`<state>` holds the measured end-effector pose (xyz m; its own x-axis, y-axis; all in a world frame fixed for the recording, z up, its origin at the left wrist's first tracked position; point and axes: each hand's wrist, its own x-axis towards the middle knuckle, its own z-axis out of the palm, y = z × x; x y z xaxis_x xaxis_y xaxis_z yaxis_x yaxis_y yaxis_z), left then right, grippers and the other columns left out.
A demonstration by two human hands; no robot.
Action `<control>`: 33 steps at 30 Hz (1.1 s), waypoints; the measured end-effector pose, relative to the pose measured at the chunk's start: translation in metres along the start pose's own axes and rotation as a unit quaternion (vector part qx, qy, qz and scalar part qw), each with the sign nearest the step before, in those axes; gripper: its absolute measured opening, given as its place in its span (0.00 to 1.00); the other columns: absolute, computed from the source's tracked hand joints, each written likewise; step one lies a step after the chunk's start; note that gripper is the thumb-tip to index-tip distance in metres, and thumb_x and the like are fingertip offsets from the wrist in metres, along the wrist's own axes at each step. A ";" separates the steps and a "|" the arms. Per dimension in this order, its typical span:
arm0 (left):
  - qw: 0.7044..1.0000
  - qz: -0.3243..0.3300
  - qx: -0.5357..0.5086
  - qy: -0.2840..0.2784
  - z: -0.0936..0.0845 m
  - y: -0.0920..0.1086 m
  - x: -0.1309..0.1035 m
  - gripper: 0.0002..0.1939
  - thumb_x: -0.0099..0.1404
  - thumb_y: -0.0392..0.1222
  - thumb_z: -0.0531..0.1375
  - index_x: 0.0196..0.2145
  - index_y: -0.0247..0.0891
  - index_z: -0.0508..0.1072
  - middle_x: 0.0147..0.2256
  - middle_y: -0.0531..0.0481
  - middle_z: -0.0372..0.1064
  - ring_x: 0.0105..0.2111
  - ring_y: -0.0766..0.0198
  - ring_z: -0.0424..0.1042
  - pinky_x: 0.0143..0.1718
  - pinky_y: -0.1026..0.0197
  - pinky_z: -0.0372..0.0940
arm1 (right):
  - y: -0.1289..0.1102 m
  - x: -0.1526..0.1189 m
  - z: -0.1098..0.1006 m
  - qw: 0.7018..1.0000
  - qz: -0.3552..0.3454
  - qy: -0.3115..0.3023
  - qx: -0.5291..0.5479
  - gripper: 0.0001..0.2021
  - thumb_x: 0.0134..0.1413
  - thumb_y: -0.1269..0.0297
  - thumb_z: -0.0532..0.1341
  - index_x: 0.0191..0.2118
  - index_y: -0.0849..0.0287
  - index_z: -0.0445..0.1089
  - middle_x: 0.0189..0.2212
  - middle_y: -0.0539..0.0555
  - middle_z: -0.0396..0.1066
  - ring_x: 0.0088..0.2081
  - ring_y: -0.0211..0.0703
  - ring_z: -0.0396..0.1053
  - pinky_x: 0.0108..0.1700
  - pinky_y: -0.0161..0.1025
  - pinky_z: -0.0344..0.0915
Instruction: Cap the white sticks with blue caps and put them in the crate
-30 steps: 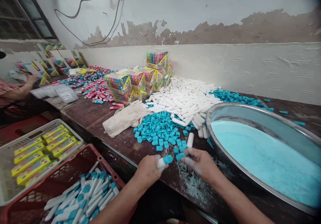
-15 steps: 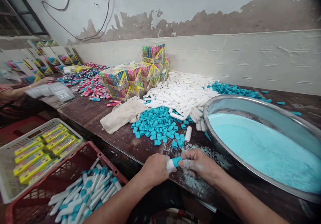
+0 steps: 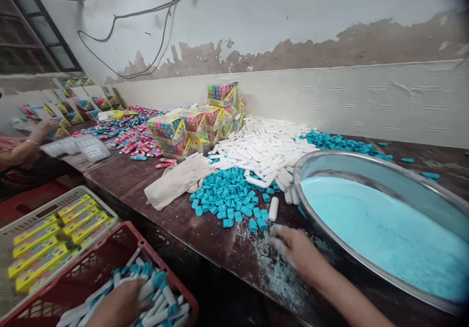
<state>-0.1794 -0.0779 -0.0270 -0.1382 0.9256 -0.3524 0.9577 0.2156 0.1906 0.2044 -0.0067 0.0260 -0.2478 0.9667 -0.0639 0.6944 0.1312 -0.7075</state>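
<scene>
My left hand point(image 3: 122, 297), smeared by motion, is low over the red crate point(image 3: 126, 229). At its fingertips is a blurred white tube with a teal cap point(image 3: 159, 279); whether the fingers still grip it cannot be told. Similar capped tubes fill the crate. My right hand point(image 3: 296, 251), dusted with powder, hovers over the table's front edge, fingers loosely curled and apart, with nothing seen in them. Just beyond it stands a single white tube point(image 3: 273, 209), beside a heap of teal caps point(image 3: 227, 195). A pile of white tubes point(image 3: 256, 146) lies behind.
To the right sits a large metal basin point(image 3: 304, 197) of pale blue powder point(image 3: 366, 224). A cloth point(image 3: 179, 180) and stacked display boxes point(image 3: 198, 127) are on the table. A white basket point(image 3: 104, 205) holds yellow boxes. Another person's arm point(image 3: 22, 151) is at far left.
My left hand has moved from the table down left to the red crate, taking the capped tube with it. My right hand has come off the tube and stays over the table. The view has tilted up slightly.
</scene>
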 end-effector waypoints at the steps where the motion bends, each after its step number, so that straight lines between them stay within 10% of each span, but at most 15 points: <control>1: 0.999 -0.015 0.031 -0.001 0.001 -0.016 0.004 0.10 0.45 0.41 0.57 0.29 0.42 0.72 0.31 0.49 0.73 0.36 0.53 0.71 0.37 0.60 0.61 | 0.005 0.007 -0.009 0.998 0.010 0.023 -0.056 0.08 0.52 0.66 0.51 0.29 0.60 0.66 0.26 0.53 0.70 0.30 0.41 0.66 0.34 0.36 0.59; 5: 0.997 0.008 0.017 0.077 -0.003 -0.007 0.021 0.18 0.50 0.46 0.54 0.40 0.42 0.69 0.42 0.46 0.70 0.45 0.51 0.67 0.46 0.53 0.59 | 0.007 0.040 -0.024 0.968 0.102 0.066 -0.219 0.08 0.53 0.66 0.52 0.35 0.63 0.66 0.31 0.60 0.72 0.35 0.46 0.69 0.34 0.36 0.58; 12: 0.922 0.241 -0.221 0.208 -0.011 0.134 0.023 0.16 0.59 0.51 0.51 0.37 0.39 0.70 0.39 0.46 0.70 0.41 0.58 0.68 0.45 0.61 0.62 | -0.002 0.079 -0.004 0.949 0.160 0.100 -0.254 0.11 0.54 0.71 0.50 0.41 0.68 0.63 0.35 0.66 0.71 0.37 0.50 0.70 0.33 0.39 0.59; 20: 0.858 0.283 -0.426 0.037 -0.013 0.202 0.019 0.17 0.60 0.46 0.53 0.45 0.35 0.63 0.35 0.48 0.70 0.34 0.64 0.70 0.38 0.64 0.64 | -0.011 0.019 -0.009 0.964 0.003 0.081 -0.253 0.11 0.50 0.70 0.54 0.40 0.61 0.67 0.37 0.56 0.69 0.41 0.45 0.64 0.42 0.38 0.57; 26: 0.749 0.276 -0.584 -0.147 -0.007 0.234 0.022 0.18 0.58 0.51 0.55 0.38 0.33 0.62 0.20 0.55 0.64 0.17 0.68 0.65 0.17 0.69 0.56 | -0.009 -0.034 -0.003 0.946 -0.201 0.145 -0.207 0.14 0.51 0.72 0.53 0.44 0.59 0.66 0.38 0.58 0.67 0.41 0.48 0.62 0.45 0.48 0.58; 33: 0.588 0.175 -0.745 -0.262 0.006 0.250 0.010 0.20 0.52 0.50 0.62 0.35 0.34 0.61 0.23 0.51 0.67 0.19 0.68 0.66 0.17 0.69 0.57 | 0.009 -0.054 -0.010 0.966 -0.123 0.216 0.078 0.19 0.47 0.61 0.61 0.46 0.59 0.65 0.40 0.56 0.70 0.41 0.45 0.67 0.43 0.39 0.64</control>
<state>0.0598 -0.0167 0.0114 0.4725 0.8553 -0.2126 -0.4342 0.4358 0.7884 0.2304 -0.0552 0.0298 -0.0642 0.9166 0.3945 0.5319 0.3660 -0.7636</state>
